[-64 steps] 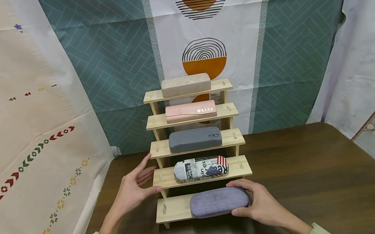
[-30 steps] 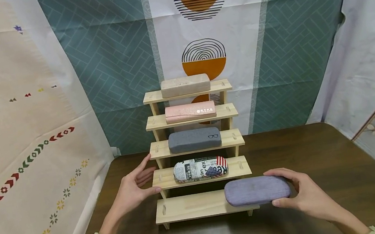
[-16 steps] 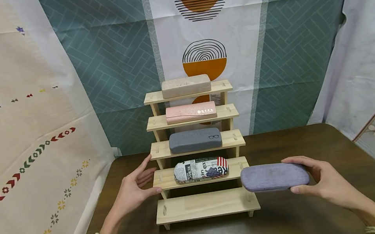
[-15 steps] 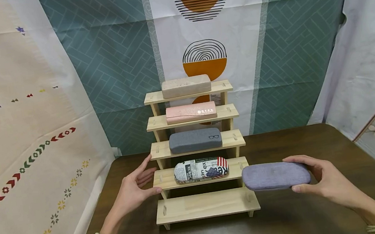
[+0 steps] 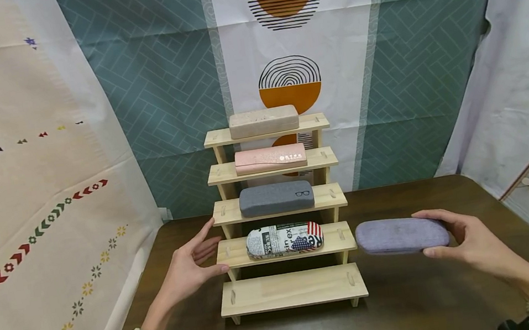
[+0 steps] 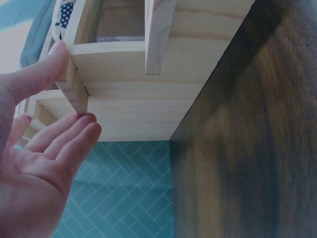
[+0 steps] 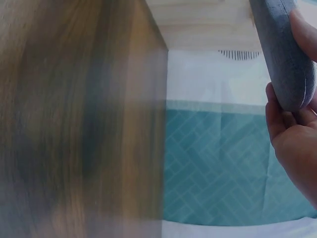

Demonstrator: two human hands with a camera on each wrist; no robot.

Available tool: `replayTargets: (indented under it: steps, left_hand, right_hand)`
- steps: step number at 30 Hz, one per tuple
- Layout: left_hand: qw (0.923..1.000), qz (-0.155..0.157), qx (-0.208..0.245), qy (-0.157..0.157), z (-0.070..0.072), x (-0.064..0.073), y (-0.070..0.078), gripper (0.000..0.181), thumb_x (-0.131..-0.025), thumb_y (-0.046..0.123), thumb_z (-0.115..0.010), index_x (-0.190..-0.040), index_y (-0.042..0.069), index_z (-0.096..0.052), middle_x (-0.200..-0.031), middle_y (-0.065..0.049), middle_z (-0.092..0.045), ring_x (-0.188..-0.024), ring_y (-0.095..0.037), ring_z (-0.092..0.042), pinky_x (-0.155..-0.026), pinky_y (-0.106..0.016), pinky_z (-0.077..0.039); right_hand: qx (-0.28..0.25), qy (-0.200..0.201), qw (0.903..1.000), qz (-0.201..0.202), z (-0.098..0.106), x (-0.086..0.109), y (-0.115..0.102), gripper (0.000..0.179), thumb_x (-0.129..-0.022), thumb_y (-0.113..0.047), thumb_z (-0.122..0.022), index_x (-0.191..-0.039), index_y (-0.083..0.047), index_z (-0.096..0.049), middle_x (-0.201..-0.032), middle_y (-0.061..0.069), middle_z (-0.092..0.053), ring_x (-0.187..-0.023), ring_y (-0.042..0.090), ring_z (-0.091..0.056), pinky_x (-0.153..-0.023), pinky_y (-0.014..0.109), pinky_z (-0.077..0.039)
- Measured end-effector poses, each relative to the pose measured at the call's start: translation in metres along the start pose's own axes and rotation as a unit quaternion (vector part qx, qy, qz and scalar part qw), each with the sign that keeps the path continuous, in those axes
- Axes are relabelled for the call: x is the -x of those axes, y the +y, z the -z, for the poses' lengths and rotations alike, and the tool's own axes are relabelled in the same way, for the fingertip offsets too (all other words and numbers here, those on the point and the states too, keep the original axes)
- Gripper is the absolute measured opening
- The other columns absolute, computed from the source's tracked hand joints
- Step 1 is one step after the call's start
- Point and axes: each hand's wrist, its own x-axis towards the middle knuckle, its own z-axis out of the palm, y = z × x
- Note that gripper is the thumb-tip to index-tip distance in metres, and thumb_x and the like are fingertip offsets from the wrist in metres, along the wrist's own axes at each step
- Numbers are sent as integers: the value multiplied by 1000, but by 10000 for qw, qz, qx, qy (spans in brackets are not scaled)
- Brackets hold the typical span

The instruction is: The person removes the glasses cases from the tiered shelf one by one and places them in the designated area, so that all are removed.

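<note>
My right hand (image 5: 475, 243) holds a purple-grey fabric glasses case (image 5: 401, 235) by its right end, thumb in front and fingers behind. The case hangs level in the air, just right of a stepped wooden display rack (image 5: 291, 289). In the right wrist view the case (image 7: 287, 54) reaches up out of the hand. At the rack's left side, my left hand (image 5: 185, 273) pinches the end of the second step from the bottom between thumb and fingers. Its index fingertip meets the step above. The left wrist view shows thumb and fingertips at the board's (image 6: 74, 89) opposite corners.
On the rack's upper steps sit a beige case (image 5: 264, 122), a pink case (image 5: 270, 159), a grey case with a glasses print (image 5: 276, 198) and a newspaper-print case (image 5: 284, 239). The rack stands on a dark wooden table (image 5: 428, 299) with patterned cloth behind it.
My right hand has taken the purple-grey case off the bottom step, lifting it up and to the right, past the rack's side. The left hand has stayed in place.
</note>
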Motion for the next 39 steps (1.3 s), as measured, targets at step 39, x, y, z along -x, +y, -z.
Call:
replayTargets:
  steps: [39]
  left_hand:
    - [9999, 11, 79, -126, 5, 0, -1, 108, -77, 5, -95, -166, 27, -38, -144, -22, -61, -131, -38, -61, -104, -50, -53]
  right_hand:
    - [267, -102, 9921, -1220, 27, -24, 98, 65, -92, -11, -84, -148, 5, -53, -130, 10, -64, -99, 9, -64, -77, 21, -55]
